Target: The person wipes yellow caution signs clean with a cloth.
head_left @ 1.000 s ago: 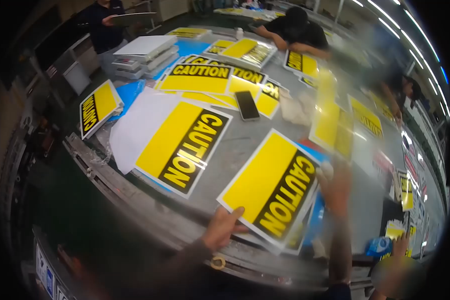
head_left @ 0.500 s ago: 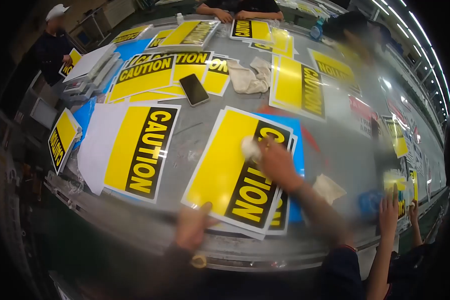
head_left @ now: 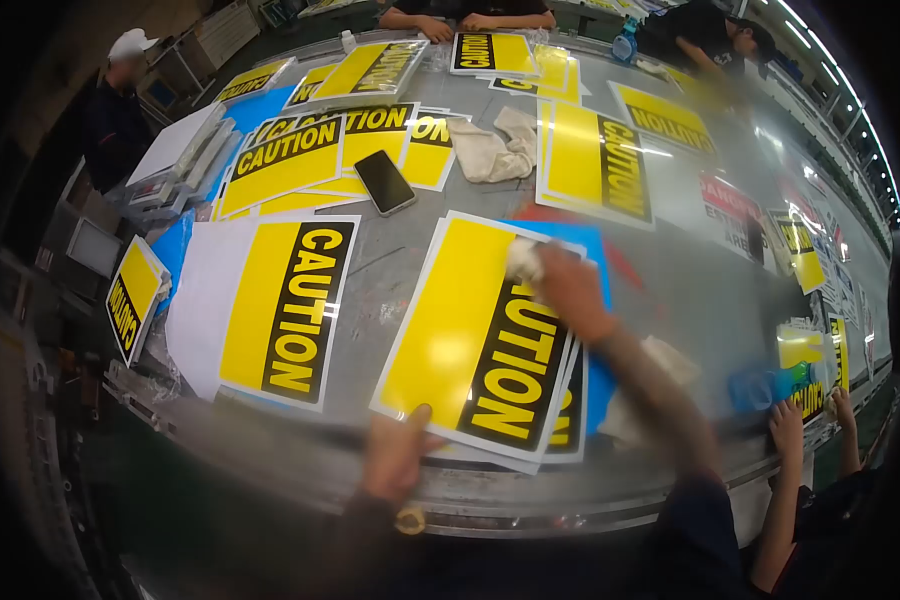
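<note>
A yellow and black CAUTION sign (head_left: 450, 340) lies on top of others at the near middle of the table. My left hand (head_left: 398, 455) grips its lower left edge, thumb on the yellow face. Near the sign's upper right corner, my right hand (head_left: 568, 290) presses a crumpled white cloth (head_left: 522, 260) on the black band; its fingers are closed around the cloth. Blue sheeting (head_left: 598, 270) shows beneath the signs on the right. To the left lies another CAUTION sign (head_left: 290, 310) beside a white sheet (head_left: 205, 300).
A phone (head_left: 385, 182), a beige cloth (head_left: 495, 147) and more CAUTION signs (head_left: 288, 150) lie farther back. A co-worker's hands (head_left: 788, 425) are at the right edge by a blue object (head_left: 752, 389). Other people stand at the far side and far left.
My right hand has moved with the cloth up and slightly left, to the top of the black band. My left hand stays at the edge. The co-worker's hands on the right have shifted.
</note>
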Motion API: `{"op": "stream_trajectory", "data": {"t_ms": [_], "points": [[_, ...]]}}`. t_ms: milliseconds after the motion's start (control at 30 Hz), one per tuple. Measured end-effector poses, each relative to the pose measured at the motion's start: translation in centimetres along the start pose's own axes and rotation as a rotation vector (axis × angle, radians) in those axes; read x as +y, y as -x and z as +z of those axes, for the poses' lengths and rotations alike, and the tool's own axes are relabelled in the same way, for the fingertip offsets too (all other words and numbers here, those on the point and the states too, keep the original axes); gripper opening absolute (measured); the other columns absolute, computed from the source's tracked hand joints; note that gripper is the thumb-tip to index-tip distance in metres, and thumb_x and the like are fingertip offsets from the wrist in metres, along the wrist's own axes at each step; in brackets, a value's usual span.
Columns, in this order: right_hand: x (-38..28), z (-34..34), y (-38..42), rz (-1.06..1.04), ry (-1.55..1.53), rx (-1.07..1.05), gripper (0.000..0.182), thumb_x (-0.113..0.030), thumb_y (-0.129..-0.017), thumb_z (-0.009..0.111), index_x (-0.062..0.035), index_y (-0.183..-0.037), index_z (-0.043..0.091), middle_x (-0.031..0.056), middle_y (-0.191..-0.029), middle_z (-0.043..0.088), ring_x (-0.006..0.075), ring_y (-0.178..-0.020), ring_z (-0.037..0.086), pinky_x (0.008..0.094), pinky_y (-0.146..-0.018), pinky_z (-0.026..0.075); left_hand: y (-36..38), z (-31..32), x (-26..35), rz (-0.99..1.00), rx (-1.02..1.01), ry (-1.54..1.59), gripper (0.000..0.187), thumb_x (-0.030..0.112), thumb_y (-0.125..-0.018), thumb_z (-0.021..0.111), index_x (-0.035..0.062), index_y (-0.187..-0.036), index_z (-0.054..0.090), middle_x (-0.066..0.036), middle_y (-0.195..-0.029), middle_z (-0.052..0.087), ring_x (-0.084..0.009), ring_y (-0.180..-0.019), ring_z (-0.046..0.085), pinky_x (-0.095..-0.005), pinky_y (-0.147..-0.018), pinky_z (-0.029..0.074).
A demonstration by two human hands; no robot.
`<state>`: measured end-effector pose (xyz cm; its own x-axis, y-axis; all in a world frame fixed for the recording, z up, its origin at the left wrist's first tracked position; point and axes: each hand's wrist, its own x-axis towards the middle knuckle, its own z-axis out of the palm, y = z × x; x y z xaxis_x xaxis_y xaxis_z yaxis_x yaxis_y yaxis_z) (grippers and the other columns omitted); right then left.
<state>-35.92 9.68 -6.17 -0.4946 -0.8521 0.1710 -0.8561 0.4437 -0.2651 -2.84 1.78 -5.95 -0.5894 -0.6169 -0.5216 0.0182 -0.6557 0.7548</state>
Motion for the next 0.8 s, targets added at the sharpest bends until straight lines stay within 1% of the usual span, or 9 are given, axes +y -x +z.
{"op": "stream_trajectory", "data": {"t_ms": [167, 200, 333, 367, 467, 567, 667, 733, 800], "points": [[-4.7, 2.0, 3.7, -0.175, 0.085, -0.245, 0.041, -0.024, -0.094, 0.075, -0.0096, -0.13, 0.061, 0.021, -0.128, 0.07, 0.0398, -0.099, 0.077, 0.0487, -0.086, 0.062, 0.1, -0.2, -0.3, -0.012, 0.003, -0.059, 0.046, 0.002, -0.106, 0.064, 0.0001, -0.15, 0.052, -0.015, -0.141, 0.066, -0.0291, -0.121, 0.073, -0.0415, -0.086, 0.071], [-1.2, 0.9, 0.9, -0.141, 0.128, -0.043, 0.044, -0.026, -0.096, 0.072, -0.0054, -0.134, 0.063, 0.0136, -0.117, 0.074, 0.0294, -0.078, 0.077, 0.0475, -0.064, 0.06, 0.2, -0.1, -0.2, -0.014, 0.019, -0.094, 0.045, 0.002, -0.107, 0.064, 0.0, -0.15, 0.052, -0.015, -0.141, 0.066, -0.0293, -0.121, 0.073, -0.0416, -0.085, 0.071], [-1.0, 1.3, 0.8, -0.085, -0.145, 0.118, 0.034, -0.018, -0.095, 0.071, -0.0081, -0.127, 0.065, 0.0131, -0.114, 0.071, 0.0279, -0.082, 0.077, 0.0421, -0.067, 0.06, 0.3, 0.1, 0.0, 0.028, -0.001, -0.071, 0.043, 0.003, -0.107, 0.064, -0.0002, -0.148, 0.053, -0.014, -0.138, 0.068, -0.0286, -0.119, 0.074, -0.0412, -0.084, 0.071], [-3.6, 2.0, 3.7, -0.203, 0.124, 0.034, 0.034, -0.016, -0.095, 0.071, -0.0088, -0.127, 0.064, 0.013, -0.117, 0.071, 0.0284, -0.084, 0.077, 0.042, -0.069, 0.061, 0.1, 0.1, -0.2, 0.038, -0.007, -0.038, 0.043, 0.003, -0.106, 0.064, -0.0001, -0.148, 0.053, -0.014, -0.137, 0.069, -0.0284, -0.118, 0.074, -0.0413, -0.084, 0.071], [-12.4, -0.2, 13.2, -0.464, -0.342, -0.263, 0.038, -0.02, -0.093, 0.075, -0.0099, -0.123, 0.054, 0.0104, -0.113, 0.064, 0.0325, -0.087, 0.076, 0.042, -0.059, 0.059, -0.1, -0.6, -0.8, 0.016, 0.019, -0.082, 0.043, 0.001, -0.106, 0.064, -0.0009, -0.148, 0.052, -0.015, -0.139, 0.067, -0.0296, -0.12, 0.073, -0.0461, -0.088, 0.071], [-11.1, -0.2, 16.1, -0.81, -0.576, -0.415, 0.041, -0.027, -0.096, 0.076, -0.012, -0.129, 0.058, 0.0116, -0.107, 0.067, 0.0353, -0.09, 0.076, 0.0451, -0.073, 0.062, -0.1, 0.0, -0.5, 0.037, -0.009, -0.04, 0.043, 0.001, -0.106, 0.064, -0.0014, -0.147, 0.052, -0.016, -0.139, 0.067, -0.0305, -0.121, 0.072, -0.0471, -0.089, 0.07], [-8.3, -4.0, 10.4, -0.236, -0.43, -0.295, 0.041, -0.035, -0.099, 0.076, -0.0096, -0.13, 0.068, 0.0135, -0.108, 0.077, 0.0345, -0.093, 0.077, 0.0438, -0.082, 0.061, 0.9, 0.3, 0.2, 0.037, -0.032, -0.077, 0.043, 0.001, -0.106, 0.064, -0.0015, -0.147, 0.051, -0.016, -0.139, 0.066, -0.0317, -0.122, 0.072, -0.0476, -0.09, 0.07], [-3.5, -3.6, 5.2, 0.04, -0.798, 0.018, 0.042, -0.038, -0.099, 0.078, -0.0059, -0.125, 0.074, 0.0176, -0.106, 0.079, 0.0312, -0.095, 0.078, 0.0413, -0.08, 0.059, 0.8, 0.5, 0.2, 0.055, -0.043, -0.085, 0.044, 0.001, -0.107, 0.062, -0.001, -0.149, 0.05, -0.016, -0.14, 0.065, -0.0323, -0.125, 0.07, -0.0475, -0.09, 0.071], [0.4, -4.4, 1.0, -0.116, -0.574, 0.182, 0.039, -0.036, -0.102, 0.075, -0.0032, -0.122, 0.074, 0.0165, -0.106, 0.079, 0.0328, -0.094, 0.078, 0.0405, -0.079, 0.059, 0.7, 0.6, 0.3, 0.044, -0.028, -0.081, 0.045, 0.001, -0.107, 0.062, -0.0005, -0.15, 0.05, -0.016, -0.141, 0.065, -0.0321, -0.126, 0.07, -0.0465, -0.09, 0.071]]}}
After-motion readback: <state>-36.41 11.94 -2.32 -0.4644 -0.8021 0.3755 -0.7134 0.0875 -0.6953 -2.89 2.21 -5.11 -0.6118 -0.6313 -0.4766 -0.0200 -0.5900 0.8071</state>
